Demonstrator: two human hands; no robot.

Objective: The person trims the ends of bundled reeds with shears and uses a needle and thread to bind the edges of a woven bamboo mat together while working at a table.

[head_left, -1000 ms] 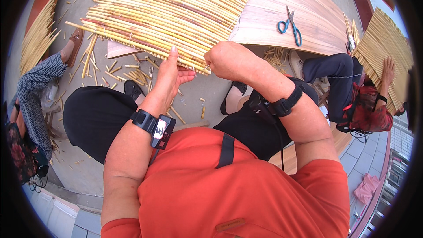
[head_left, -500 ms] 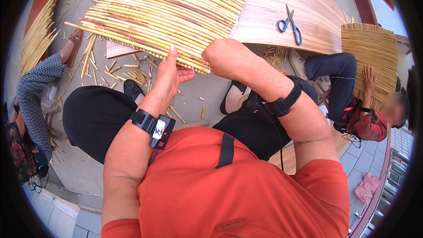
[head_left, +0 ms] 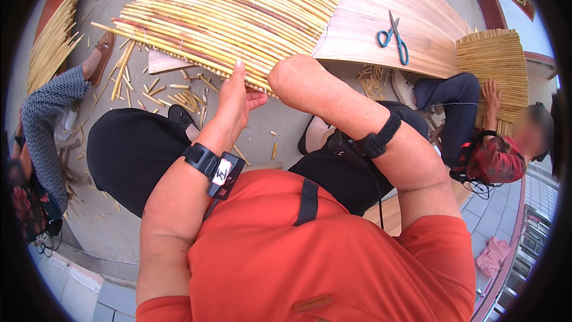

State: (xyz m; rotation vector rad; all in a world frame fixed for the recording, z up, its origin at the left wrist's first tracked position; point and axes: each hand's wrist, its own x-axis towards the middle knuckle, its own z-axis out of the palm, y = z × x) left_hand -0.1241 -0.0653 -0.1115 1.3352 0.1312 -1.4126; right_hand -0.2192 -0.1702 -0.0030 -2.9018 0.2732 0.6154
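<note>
Reed mat (head_left: 238, 18) and left hand (head_left: 235, 104) unmoved since earlier.

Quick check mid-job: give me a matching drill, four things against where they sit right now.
Things:
1. reed mat
2. scissors
3. left hand
4. cut reed bits

Places:
A. scattered on the ground below the mat
B. lying on the bare wooden board, right of the mat
C. spread over the left part of the board
D. fingers up against the mat's near edge

Pairs: 1-C, 2-B, 3-D, 4-A
</note>
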